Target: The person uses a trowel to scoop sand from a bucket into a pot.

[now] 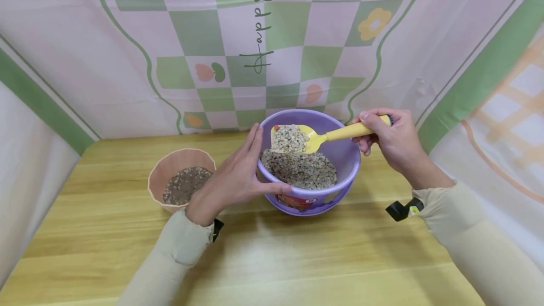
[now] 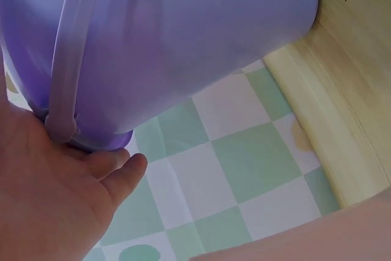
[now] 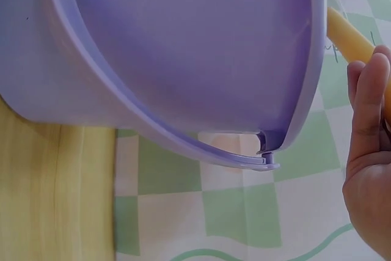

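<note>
A purple bucket (image 1: 344, 164) with coarse mixed gravel (image 1: 301, 174) in it stands on the wooden table, its handle hanging down on the near side. Along the bucket's left rim lies my left hand (image 1: 238, 174), fingers stretched along the far-left side and thumb across the front rim. My right hand (image 1: 397, 143) grips the yellow handle of a toy shovel (image 1: 352, 130). The shovel's blade is level over the bucket and carries a heap of pale gravel (image 1: 290, 140) with one red bit. In the right wrist view the bucket wall (image 3: 201, 47) hides the blade.
Left of the bucket, partly behind my left wrist, is a pink fluted bowl (image 1: 165, 171) holding brown soil and gravel (image 1: 184, 185). A checkered cloth (image 1: 289, 27) hangs right behind the table's back edge. Bare wood (image 1: 276, 259) lies in front of the bucket.
</note>
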The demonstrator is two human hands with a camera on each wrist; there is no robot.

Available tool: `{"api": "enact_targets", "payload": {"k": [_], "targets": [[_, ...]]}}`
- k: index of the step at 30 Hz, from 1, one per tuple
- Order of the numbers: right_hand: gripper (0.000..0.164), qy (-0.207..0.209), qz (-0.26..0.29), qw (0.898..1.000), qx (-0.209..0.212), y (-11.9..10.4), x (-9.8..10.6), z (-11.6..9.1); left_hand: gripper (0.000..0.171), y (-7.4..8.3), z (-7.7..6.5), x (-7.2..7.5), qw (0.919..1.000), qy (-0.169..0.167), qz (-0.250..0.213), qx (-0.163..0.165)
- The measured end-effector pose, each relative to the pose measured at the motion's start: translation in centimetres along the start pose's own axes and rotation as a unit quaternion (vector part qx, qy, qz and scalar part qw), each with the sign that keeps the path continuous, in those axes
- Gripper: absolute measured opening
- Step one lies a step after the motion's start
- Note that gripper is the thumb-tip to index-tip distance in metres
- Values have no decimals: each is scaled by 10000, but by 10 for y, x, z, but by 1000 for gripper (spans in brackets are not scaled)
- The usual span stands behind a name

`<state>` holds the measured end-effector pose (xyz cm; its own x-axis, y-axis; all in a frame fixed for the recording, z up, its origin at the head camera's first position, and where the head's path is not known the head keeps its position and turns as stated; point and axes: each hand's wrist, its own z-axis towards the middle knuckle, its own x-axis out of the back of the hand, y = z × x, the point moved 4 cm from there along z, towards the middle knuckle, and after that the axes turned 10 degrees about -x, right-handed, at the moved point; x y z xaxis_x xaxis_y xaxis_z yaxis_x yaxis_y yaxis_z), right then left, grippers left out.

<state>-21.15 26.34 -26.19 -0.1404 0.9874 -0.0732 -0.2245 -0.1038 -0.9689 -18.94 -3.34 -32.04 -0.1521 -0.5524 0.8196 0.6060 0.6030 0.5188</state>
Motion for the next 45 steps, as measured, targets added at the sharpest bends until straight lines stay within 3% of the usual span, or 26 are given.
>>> {"api": "enact_targets", "payload": {"k": [9, 19, 25, 30, 34, 45], "targets": [[23, -64, 64, 9999, 81, -4, -4, 1, 131, -4, -2, 7, 9996, -155, 174, -166], [23, -110, 115, 9998, 71, -8, -7, 3, 119, -4, -6, 14, 9941, -375, 860, -543], [22, -145, 80, 9999, 47, -10, -9, 5, 115, -13, -14, 17, 9940, -449, 906, -420], [21, -367, 75, 9993, 66, -12, -13, 6, 111, -23, -28, 24, 9951, -542, 827, -86], [23, -222, -18, 9998, 12, -12, -18, 8, 110, -35, -40, 34, 9963, -570, 637, 128], [25, -208, -76, 9998, 19, -17, -35, 12, 108, -72, -75, 58, 9943, 117, 1016, 289]]}}
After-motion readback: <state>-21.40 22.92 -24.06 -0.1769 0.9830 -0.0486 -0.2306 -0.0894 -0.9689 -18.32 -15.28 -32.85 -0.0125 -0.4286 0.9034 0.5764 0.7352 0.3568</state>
